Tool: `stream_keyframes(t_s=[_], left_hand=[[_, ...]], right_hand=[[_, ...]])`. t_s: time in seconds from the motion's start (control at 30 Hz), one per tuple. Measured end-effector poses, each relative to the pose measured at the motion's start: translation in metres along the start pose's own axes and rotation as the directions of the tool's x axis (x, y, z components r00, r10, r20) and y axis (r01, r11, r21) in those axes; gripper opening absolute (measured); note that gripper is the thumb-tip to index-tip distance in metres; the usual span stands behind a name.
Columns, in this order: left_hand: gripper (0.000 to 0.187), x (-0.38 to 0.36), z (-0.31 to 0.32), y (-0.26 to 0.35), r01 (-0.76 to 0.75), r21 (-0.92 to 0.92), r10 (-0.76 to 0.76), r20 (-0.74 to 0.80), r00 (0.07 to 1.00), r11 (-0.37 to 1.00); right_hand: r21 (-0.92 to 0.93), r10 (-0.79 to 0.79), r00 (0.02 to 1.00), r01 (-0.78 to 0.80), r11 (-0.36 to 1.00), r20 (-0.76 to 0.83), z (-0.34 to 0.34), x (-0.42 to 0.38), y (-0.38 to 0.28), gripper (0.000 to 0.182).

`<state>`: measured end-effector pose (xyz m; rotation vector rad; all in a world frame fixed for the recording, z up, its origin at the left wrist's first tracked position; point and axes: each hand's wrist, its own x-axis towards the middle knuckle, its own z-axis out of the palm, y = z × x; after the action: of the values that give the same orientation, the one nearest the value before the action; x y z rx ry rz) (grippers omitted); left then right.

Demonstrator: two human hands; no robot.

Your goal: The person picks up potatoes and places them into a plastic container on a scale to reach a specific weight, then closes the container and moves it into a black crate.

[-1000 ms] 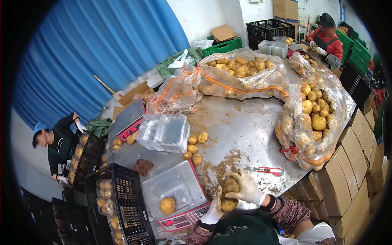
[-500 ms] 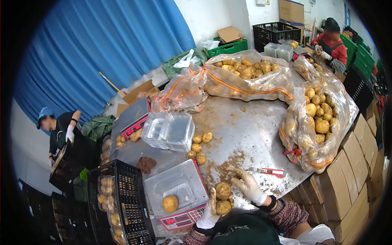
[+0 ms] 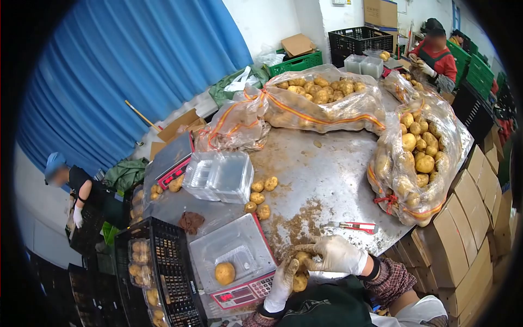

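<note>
In a gloved grip near the table's front edge, my left hand (image 3: 280, 283) holds two potatoes, one above the other; the lower potato (image 3: 300, 282) shows best. From the right, my gloved right hand (image 3: 336, 254) reaches over with its fingers closed on the upper potato (image 3: 303, 258), partly covering it. Left of my hands stands a scale (image 3: 242, 291) with a red keypad, bearing an open clear plastic tub (image 3: 210, 250). One potato (image 3: 224, 273) lies in that tub. Several loose potatoes (image 3: 257, 198) lie beyond the scale. A red utility knife (image 3: 359, 227) lies behind my right hand.
Open plastic sacks of potatoes (image 3: 327, 117) (image 3: 381, 174) line the far and right sides. Stacked clear tubs (image 3: 220, 177) stand beside a second scale (image 3: 174, 171). A black crate (image 3: 174, 267) with packed potatoes is at left, cardboard boxes (image 3: 452, 234) at right. Two co-workers stand farther off.
My right hand has moved left and down onto the upper potato in my left hand. At far left, the co-worker's gloved hand has lowered. The view has shifted slightly.
</note>
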<state>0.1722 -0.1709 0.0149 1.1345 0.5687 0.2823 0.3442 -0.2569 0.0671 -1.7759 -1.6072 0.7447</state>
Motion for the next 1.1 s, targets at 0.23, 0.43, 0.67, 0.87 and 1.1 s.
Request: stream_keyframes(t_s=[0.23,0.43,0.67,0.87,1.1], left_hand=[[0.053,-0.003,0.0,-0.003,-0.071,0.102,0.08,-0.086,0.993,0.992],[0.056,-0.006,-0.005,-0.005,0.056,-0.167,-0.044,0.072,0.996,0.984],[0.058,-0.004,-0.002,-0.001,-0.031,0.083,0.039,-0.092,0.995,0.996],[0.057,-0.012,-0.001,0.006,-0.099,0.254,0.109,-0.027,0.994,0.962],[0.061,-0.003,-0.005,-0.006,0.171,-0.494,-0.144,0.093,0.985,0.853]], right_hand=[[-0.197,-0.06,0.982,0.023,0.98,-0.181,0.029,0.0,0.012,0.039],[0.172,-0.118,0.966,0.159,0.972,-0.229,0.024,0.004,0.031,0.033],[-0.016,-0.054,0.987,0.052,0.998,-0.154,0.013,-0.003,0.004,0.033],[-0.09,-0.101,0.989,0.091,0.992,-0.11,0.012,-0.002,0.019,0.031],[0.164,-0.041,0.961,0.088,0.983,-0.275,0.021,-0.007,0.016,0.034]])
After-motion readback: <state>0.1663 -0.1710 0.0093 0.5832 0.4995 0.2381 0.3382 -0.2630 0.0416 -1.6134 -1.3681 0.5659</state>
